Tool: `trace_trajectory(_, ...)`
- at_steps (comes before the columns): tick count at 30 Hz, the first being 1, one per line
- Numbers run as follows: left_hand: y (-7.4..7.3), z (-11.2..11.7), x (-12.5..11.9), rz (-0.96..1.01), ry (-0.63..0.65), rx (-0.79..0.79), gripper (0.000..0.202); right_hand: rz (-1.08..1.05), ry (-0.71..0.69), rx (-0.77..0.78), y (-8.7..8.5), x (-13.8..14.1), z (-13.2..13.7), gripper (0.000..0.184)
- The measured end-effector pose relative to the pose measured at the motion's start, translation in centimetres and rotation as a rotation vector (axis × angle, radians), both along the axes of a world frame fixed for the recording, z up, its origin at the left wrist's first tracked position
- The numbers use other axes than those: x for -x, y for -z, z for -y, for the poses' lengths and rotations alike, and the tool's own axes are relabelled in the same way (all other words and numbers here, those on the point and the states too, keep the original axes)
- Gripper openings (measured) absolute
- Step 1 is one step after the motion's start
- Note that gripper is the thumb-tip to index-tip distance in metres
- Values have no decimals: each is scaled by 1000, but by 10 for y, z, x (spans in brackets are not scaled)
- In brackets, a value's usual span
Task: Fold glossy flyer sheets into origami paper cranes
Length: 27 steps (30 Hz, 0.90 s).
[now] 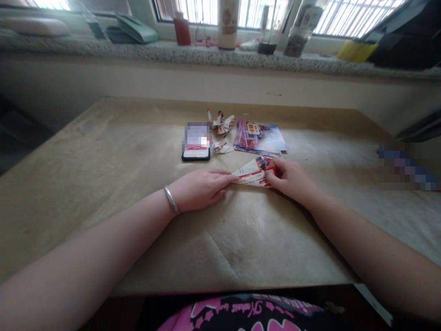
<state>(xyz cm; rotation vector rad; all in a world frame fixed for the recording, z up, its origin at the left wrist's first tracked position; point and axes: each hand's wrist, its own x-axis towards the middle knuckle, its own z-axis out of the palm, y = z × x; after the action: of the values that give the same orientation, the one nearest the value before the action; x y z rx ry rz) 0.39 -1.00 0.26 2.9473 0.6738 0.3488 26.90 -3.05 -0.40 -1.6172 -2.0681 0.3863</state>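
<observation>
A folded paper (253, 177), white with red and dark print, is held flat just right of the centre of the frame. Its wide right end is pinched by the right hand (291, 181) – thumb laid on top, the other fingers curled closely in against it. Its narrow left tip is covered by the fingertips of the left hand (205, 188), whose fingers are stretched out nearly straight, with the thumb held apart below them; nothing is gripped by that hand. A silver bangle (171, 200) is worn on the left wrist.

Just above the hands, near the centre, a phone (196, 154) is laid on the table (138, 184), its screen blurred. Beside it, folded paper shapes (221, 123) with pointed tips are clustered, and to their right a stack of printed sheets (261, 138) in pink and blue is set down – its edges unevenly aligned. At the right edge a bluish object (408, 168) is pixelated beyond recognition.

Along the top of the frame, a speckled windowsill (200, 54) is lined with a red jar (182, 31), a pale cylinder (228, 25) and a yellow item (356, 50). At the bottom, pink-and-black printed clothing (241, 317) is seen.
</observation>
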Motion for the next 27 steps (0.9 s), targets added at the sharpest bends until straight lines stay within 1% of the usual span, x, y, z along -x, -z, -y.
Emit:
trace_trajectory(4,3,-2,3,31,58,-66,37,29,-3,7,1,1,-1,14)
trace_trajectory(9,5,-4,5,41,87,-109,36,55,-25,-9,1,-1,-2,17)
trace_trajectory(13,4,-2,2,43,110,-115,37,137,11,-1,1,-2,-3,18)
trace_trajectory(16,4,-1,0,34,121,-99,39,220,27,-16,1,-2,-2,16)
trace_trajectory(20,5,-1,-1,44,121,-65,39,295,-7,-78,0,-1,-1,14)
trace_trajectory(24,6,-1,0,44,100,-54,39,347,10,-130,0,1,2,11)
trace_trajectory(26,6,0,0,39,95,-52,39,362,-6,-195,0,2,2,9)
trace_trajectory(27,6,0,-1,38,93,-52,39,371,-35,-244,-1,3,3,11)
